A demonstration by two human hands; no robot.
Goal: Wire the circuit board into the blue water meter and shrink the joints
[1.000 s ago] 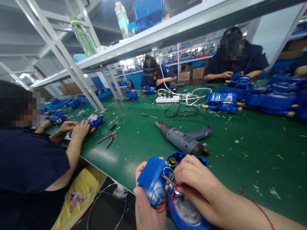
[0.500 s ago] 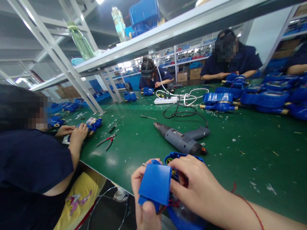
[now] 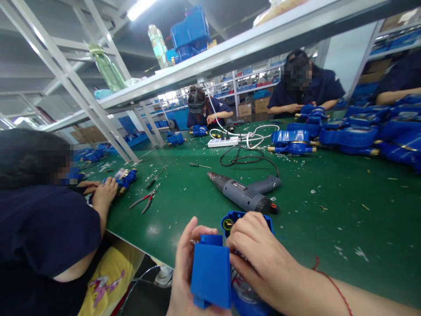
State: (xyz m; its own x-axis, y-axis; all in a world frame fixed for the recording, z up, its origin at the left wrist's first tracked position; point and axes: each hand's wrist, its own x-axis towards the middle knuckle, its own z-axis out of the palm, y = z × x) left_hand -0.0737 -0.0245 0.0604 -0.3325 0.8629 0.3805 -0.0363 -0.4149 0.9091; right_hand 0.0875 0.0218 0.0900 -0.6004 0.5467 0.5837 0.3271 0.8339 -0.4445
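At the near table edge my left hand (image 3: 184,272) grips a blue plastic cover (image 3: 211,276), held upright against a blue round meter housing (image 3: 245,221). My right hand (image 3: 259,259) rests curled over that housing, its fingers pressed in beside the cover; thin wires run under them. A red string circles my right wrist. The meter's dial is mostly hidden by the cover and my hands.
A grey electric screwdriver (image 3: 245,195) lies just beyond the housing, its black cord running to a white power strip (image 3: 222,141). Red pliers (image 3: 144,199) lie to the left. A person in dark blue sits close at left; others work across the green table (image 3: 345,206) beside stacked blue meters (image 3: 355,134).
The cover has swung from tilted open, showing wires and the dial, to upright over the housing. My right hand has settled over the housing. The view has tilted up slightly.
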